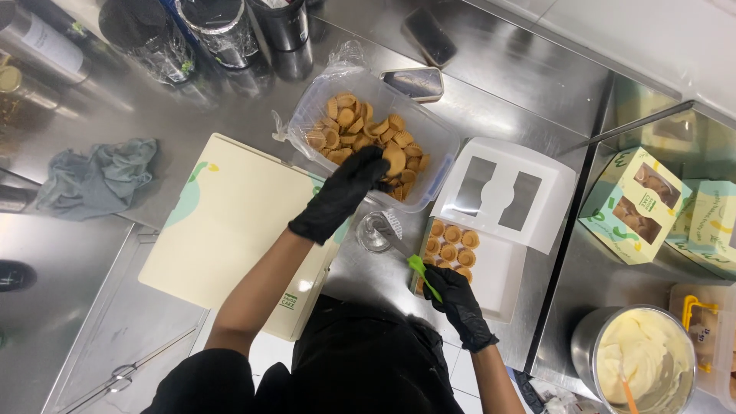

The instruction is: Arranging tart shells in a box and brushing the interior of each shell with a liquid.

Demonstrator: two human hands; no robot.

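My left hand (346, 192), in a black glove, reaches into a clear plastic tub (441, 138) of small golden tart shells and grips one shell (395, 159) at the tub's near side. My right hand (452, 295), also gloved, holds a green-handled knife (418, 268) beside an open white box (502, 287) with several tart shells (452, 244) set in rows. A small glass (376, 230) stands between my hands.
A cream flat box (230, 222) lies at the left. A grey cloth (96, 176), bottles and jars (222, 31) stand at the back. Two phones (418, 80) lie behind the tub. Printed boxes (636, 203) and a steel bowl of cream (636, 360) sit at the right.
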